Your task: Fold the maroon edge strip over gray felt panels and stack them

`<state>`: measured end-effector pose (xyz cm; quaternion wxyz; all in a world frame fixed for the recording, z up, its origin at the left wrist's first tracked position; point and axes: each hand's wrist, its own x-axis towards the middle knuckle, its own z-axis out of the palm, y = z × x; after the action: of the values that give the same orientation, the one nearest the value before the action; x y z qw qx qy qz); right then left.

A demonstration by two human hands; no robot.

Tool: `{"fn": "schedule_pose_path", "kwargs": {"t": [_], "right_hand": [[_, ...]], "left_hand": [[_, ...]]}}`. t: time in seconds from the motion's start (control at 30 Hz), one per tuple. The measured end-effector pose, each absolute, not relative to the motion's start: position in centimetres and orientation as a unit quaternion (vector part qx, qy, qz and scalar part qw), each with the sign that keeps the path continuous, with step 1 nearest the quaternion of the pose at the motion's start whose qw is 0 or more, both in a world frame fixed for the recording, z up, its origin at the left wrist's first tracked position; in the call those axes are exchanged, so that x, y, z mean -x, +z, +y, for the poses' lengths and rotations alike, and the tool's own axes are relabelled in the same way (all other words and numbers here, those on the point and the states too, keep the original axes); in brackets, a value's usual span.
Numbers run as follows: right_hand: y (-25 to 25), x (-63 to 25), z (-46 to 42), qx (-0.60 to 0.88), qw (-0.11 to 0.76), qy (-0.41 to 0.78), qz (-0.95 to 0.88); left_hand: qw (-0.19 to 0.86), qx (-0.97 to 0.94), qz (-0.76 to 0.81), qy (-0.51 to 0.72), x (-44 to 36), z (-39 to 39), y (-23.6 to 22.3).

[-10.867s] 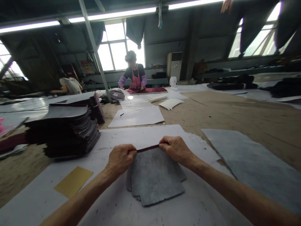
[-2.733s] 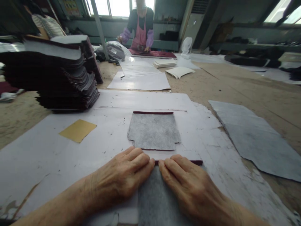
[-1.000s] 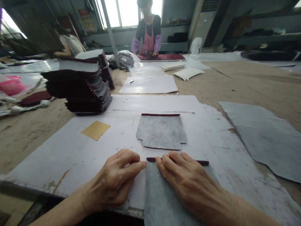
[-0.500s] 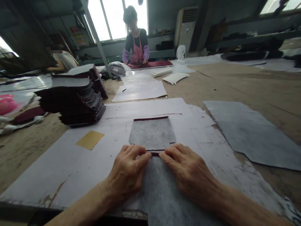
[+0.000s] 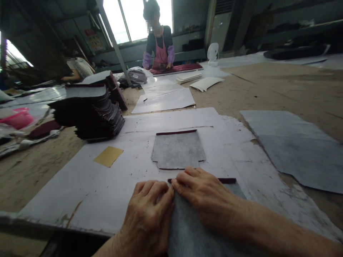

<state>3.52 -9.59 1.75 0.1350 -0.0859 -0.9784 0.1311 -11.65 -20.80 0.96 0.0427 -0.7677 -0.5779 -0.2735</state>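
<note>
From my seat far off, through the head camera, I have both hands low in view at the near end of a grey cloth [image 5: 189,230] that lies on a white sheet [image 5: 88,185], its lower part running out of the picture. Along the cloth's far edge runs a dark red strip [image 5: 227,180]. My right hand [image 5: 206,194] lies over that strip, fingers together and bent, the tips down near its left end; I cannot tell whether it pinches the strip or only presses on it. My left hand [image 5: 151,216] is curled beside the cloth's left edge, thumb and forefinger close to the right hand's fingertips, and its grip is hidden from me. Just beyond my hands, I see a smaller grey piece [image 5: 178,150] lying flat, with notched lower corners and a red edge along its top. To its left lies a yellow card [image 5: 108,156], with a tall dark stack [image 5: 92,116] behind it. A larger grey sheet [image 5: 294,146] lies off to the right, and across the table [image 5: 278,85] a person in a pink apron [image 5: 160,55] stands over red cloth [image 5: 184,67]
</note>
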Motion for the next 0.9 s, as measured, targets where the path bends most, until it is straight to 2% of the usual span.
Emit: {"fn": "schedule_pose_path", "kwargs": {"t": [0.07, 0.17, 0.27, 0.37, 0.57, 0.7, 0.8, 0.9], "right_hand": [[2.0, -4.3, -8.9, 0.129, 0.188, 0.164, -0.96], [2.0, -5.7, -8.4, 0.235, 0.244, 0.117, -0.934], [2.0, -6.5, -8.4, 0.284, 0.184, 0.06, -0.939], [2.3, -6.4, -8.7, 0.293, 0.141, 0.07, -0.943], [2.9, -6.1, -8.9, 0.25, 0.181, 0.103, -0.946], [2.9, -6.4, -9.6, 0.295, 0.185, 0.111, -0.931], [3.1, -6.9, -10.6, 0.369, 0.139, 0.143, -0.908], [3.2, -7.2, -11.3, 0.407, 0.101, 0.192, -0.887]], "left_hand": [[0.043, 0.765, -0.583, -0.271, 11.7, -20.8, 0.9], [0.035, 0.76, -0.589, -0.273, 11.9, -20.9, 0.6], [0.023, 0.742, -0.603, -0.293, 12.1, -20.7, 0.6], [0.036, 0.741, -0.611, -0.278, 12.1, -19.8, 1.2], [0.114, 0.756, -0.593, -0.255, 11.8, -17.8, 2.4], [0.045, 0.753, -0.604, -0.257, 12.1, -17.5, 1.7], [-0.014, 0.742, -0.614, -0.268, 12.3, -18.2, 0.8], [0.019, 0.721, -0.635, -0.276, 12.4, -19.1, 0.6]]}}
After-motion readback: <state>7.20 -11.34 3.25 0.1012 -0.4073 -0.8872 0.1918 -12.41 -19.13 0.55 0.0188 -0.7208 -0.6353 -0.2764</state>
